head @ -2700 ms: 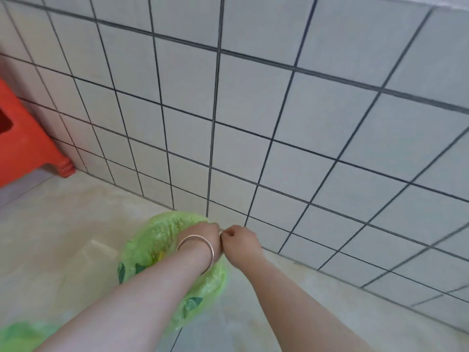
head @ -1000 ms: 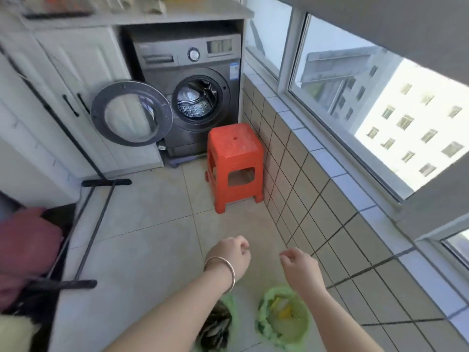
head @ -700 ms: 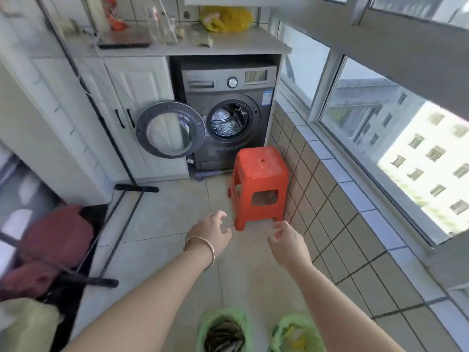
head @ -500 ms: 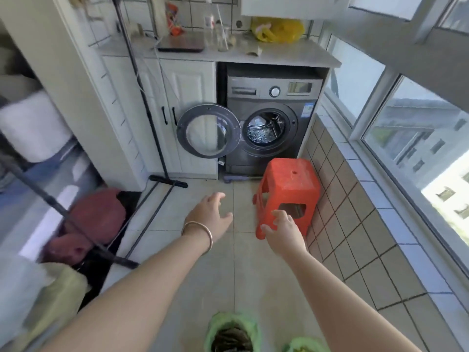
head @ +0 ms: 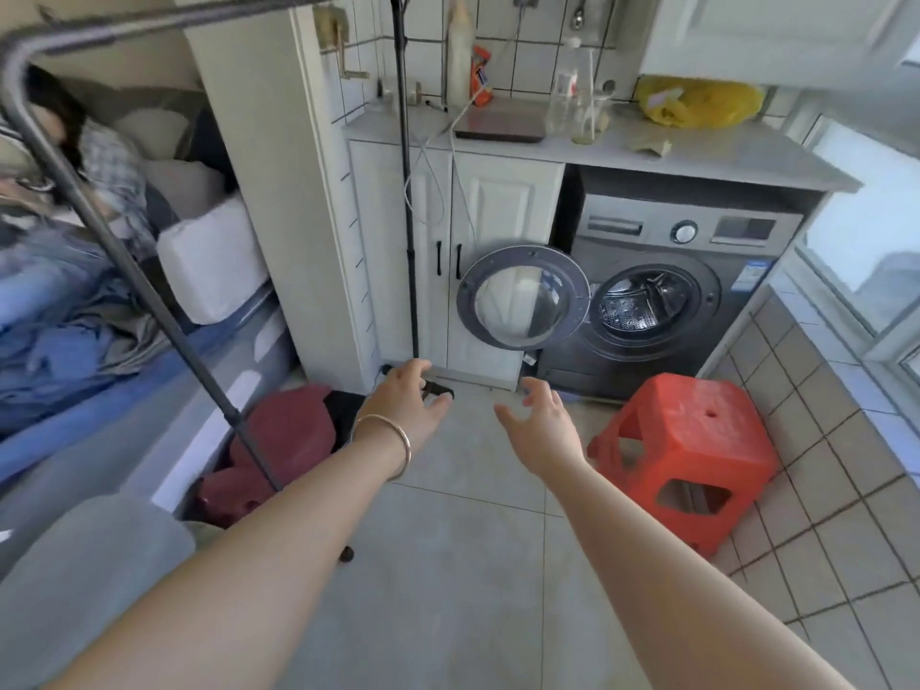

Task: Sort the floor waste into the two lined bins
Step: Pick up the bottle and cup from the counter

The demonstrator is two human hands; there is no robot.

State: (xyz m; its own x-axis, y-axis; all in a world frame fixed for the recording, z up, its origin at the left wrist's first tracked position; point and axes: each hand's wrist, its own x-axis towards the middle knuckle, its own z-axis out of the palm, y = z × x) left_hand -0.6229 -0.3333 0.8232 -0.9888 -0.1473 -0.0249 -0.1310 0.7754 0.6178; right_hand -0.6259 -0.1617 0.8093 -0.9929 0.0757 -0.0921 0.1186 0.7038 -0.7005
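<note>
Lined bins — out of view. Left hand point(head: 405, 401) (bangle at wrist) and right hand point(head: 540, 426) extend forward over the floor, left of the red stool point(head: 689, 453), fingers spread — holding nothing.

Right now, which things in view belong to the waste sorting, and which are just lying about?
Part of the job:
left hand, open, empty
right hand, open, empty
No bins or floor waste in view.

Just lying about:
red stool
washing machine, door open
yellow bag on the counter
drying rack
</note>
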